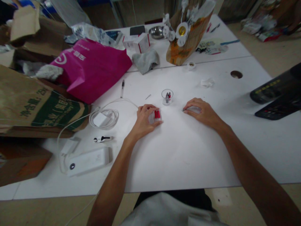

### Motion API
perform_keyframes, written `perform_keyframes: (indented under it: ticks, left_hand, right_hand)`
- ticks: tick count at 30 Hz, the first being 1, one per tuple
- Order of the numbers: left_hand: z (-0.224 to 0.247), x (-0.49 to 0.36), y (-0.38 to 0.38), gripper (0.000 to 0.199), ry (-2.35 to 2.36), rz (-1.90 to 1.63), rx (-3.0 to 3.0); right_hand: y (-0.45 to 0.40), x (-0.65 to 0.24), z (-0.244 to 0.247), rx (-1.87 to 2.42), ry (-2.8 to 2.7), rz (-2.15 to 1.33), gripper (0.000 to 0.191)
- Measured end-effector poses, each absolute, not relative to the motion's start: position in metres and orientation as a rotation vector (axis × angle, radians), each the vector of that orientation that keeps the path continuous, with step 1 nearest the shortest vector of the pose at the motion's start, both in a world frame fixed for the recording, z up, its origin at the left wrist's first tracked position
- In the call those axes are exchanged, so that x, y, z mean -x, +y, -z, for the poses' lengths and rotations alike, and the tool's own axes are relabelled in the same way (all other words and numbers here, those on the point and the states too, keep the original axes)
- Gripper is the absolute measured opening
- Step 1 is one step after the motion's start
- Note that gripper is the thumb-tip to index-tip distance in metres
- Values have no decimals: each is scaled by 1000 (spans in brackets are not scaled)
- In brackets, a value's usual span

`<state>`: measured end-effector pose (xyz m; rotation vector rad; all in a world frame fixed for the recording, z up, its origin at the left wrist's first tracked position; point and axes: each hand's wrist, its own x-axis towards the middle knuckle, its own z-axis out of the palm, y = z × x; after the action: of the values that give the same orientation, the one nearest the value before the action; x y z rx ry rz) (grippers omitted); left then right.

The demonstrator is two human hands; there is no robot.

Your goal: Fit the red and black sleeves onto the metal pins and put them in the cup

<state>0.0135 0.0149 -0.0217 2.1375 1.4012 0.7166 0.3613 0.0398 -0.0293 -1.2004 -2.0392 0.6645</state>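
My left hand (146, 121) is closed around a small clear box (158, 119), its thumb at the near end and fingers at the far end. Red pieces (157, 114) sit side by side inside that box. To the right, the thumb and forefinger of my right hand (199, 112) pinch a tiny dark, metallic-looking piece (183, 110), too small to name. Between and beyond both hands stands a clear round cup (167, 94), holding several small dark pieces with red parts.
At left lie a coiled white cable (117, 118), a white power bank (89, 161) and a small black-and-white tool (102, 139). A pink bag (94, 67) and cardboard boxes crowd the far left. Black objects (277, 91) stand at right. A grey cloth (146, 60) lies behind.
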Motion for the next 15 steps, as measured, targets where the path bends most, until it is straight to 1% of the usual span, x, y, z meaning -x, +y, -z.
perform_keyframes:
  ticks: [10,15]
  left_hand:
    - [22,-13,15,58,1401,-699,-2144]
    - [21,-13,15,57,1398,-701,-2141]
  right_hand:
    - [40,-363,28,1215,-2062,-674,13]
    - [40,-367,28,1230,-2063,-679,17]
